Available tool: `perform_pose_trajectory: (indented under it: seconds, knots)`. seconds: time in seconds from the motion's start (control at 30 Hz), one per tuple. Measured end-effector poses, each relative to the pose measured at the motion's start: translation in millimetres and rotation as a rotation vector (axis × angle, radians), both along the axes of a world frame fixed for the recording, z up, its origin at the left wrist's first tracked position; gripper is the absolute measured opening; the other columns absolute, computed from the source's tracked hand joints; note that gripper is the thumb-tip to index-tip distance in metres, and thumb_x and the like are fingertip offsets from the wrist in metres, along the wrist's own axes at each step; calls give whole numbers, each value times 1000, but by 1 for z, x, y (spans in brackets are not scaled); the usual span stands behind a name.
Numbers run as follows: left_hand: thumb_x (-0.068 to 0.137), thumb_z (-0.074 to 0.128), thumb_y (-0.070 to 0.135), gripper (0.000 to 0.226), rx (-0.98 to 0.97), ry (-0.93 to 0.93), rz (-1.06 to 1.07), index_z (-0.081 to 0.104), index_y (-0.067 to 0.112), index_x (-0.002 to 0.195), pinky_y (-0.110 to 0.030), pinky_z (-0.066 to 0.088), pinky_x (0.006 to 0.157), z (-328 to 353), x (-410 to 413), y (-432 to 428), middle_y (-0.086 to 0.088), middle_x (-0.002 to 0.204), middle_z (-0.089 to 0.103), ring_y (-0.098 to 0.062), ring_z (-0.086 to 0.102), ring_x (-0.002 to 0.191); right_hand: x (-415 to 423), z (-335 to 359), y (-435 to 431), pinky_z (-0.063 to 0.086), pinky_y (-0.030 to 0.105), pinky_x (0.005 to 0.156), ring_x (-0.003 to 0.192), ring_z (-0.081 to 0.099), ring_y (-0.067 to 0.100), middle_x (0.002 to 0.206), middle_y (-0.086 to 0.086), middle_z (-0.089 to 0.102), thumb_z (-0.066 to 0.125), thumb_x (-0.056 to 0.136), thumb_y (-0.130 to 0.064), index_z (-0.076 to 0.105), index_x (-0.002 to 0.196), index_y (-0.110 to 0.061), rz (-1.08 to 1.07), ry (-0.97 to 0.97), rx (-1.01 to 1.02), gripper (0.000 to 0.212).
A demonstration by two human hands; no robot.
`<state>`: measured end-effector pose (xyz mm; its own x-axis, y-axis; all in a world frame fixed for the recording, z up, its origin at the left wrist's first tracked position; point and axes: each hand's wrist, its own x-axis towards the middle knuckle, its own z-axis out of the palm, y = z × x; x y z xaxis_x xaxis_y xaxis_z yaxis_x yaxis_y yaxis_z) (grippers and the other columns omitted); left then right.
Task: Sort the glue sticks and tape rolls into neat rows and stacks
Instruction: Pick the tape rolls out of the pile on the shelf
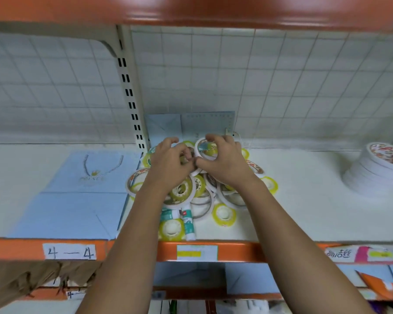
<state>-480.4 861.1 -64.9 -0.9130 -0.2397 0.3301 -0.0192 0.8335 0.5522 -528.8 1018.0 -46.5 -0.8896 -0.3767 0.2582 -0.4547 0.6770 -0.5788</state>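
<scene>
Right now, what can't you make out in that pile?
Head view only:
Rolls mid-pile: hidden under left hand, right hand and forearms.
Whether the left hand holds anything: its fingers cover it.
Glue sticks: labels too blurred to read.
White stack: cut off by the right edge.

shelf (304, 211): white board, orange front rail (247, 251) near | far: white wire grid panel (281, 87) | left of centre: cream slotted upright (129, 91) | overhead: orange beam (191, 10) | near left: label (69, 251) reading "4—4" | below left: brown paper (21, 282) on lower shelf
</scene>
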Motion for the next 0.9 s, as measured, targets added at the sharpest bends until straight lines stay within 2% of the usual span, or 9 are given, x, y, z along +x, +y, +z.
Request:
perform_pose_trajectory:
  seconds: [0.1, 0.13, 0.2, 0.27, 0.37, 0.43, 0.53, 0.7, 0.9]
  knots:
    - [84, 66, 33, 17, 71, -118, -67, 55, 20, 85, -54, 30, 108, -4, -2, -4, -16, 137, 50, -33, 28, 141, 0, 0, 3, 30, 34, 104, 122, 40, 29, 132, 6, 48, 67, 72, -52, 49, 136, -25, -18, 7, 29, 72]
    - [86, 65, 37, 21, 82, -129, -73, 53, 20, 85, -53, 35, 105, -5, -3, -4, -17, 129, 55, -35, 36, 135, 1, 0, 4, 30, 34, 104, 122, 40, 29, 132, 6, 48, 67, 72, -52, 48, 137, -25, -20, 4, 40, 72]
    - [85, 65, 45, 28, 102, -109, -62, 51, 20, 84, -43, 46, 86, -2, -2, -4, -10, 104, 58, -31, 53, 107, 2, 0, 7, 31, 34, 103, 123, 40, 29, 133, 5, 47, 66, 72, -53, 47, 137, -25, -25, -2, 55, 74]
    - [80, 71, 47, 33, 109, -45, -26, 51, 20, 86, -38, 47, 74, 1, -1, -4, -4, 96, 56, -24, 55, 91, 5, 1, 10, 32, 34, 103, 124, 40, 29, 135, 5, 47, 68, 73, -52, 47, 138, -25, -31, -1, 60, 74]
    - [72, 74, 52, 43, 54, 29, 62, 55, 20, 93, -41, 46, 84, 6, 0, -2, -5, 104, 57, -25, 52, 102, 12, 5, 18, 34, 35, 104, 126, 40, 28, 136, 4, 47, 71, 75, -49, 47, 139, -25, -44, 11, 54, 72]
    - [71, 71, 57, 47, -12, 74, 85, 56, 21, 97, -37, 41, 85, 11, 1, 5, -4, 106, 59, -26, 47, 108, 16, 9, 29, 36, 36, 107, 126, 41, 28, 136, 4, 48, 71, 75, -47, 47, 138, -25, -44, 21, 58, 71]
    - [71, 67, 60, 48, -42, 98, 12, 55, 22, 99, -34, 35, 83, 19, 0, 23, -2, 107, 57, -26, 43, 111, 22, 16, 51, 35, 37, 107, 126, 40, 28, 136, 3, 45, 68, 73, -47, 48, 137, -24, -61, 10, 80, 71]
    - [71, 66, 54, 44, 24, 67, -129, 56, 21, 99, -38, 41, 89, 29, -8, 72, -2, 105, 55, -26, 42, 111, 27, 22, 102, 34, 36, 108, 124, 40, 28, 134, 3, 46, 71, 73, -41, 50, 135, -24, -153, 3, 136, 68]
    - [69, 70, 51, 41, 1, 80, -256, 58, 20, 93, -35, 38, 92, 33, -30, 148, 0, 102, 58, -27, 45, 105, 29, 26, 177, 36, 35, 106, 122, 41, 27, 132, 2, 45, 71, 71, -42, 50, 134, -26, -289, -12, 141, 68]
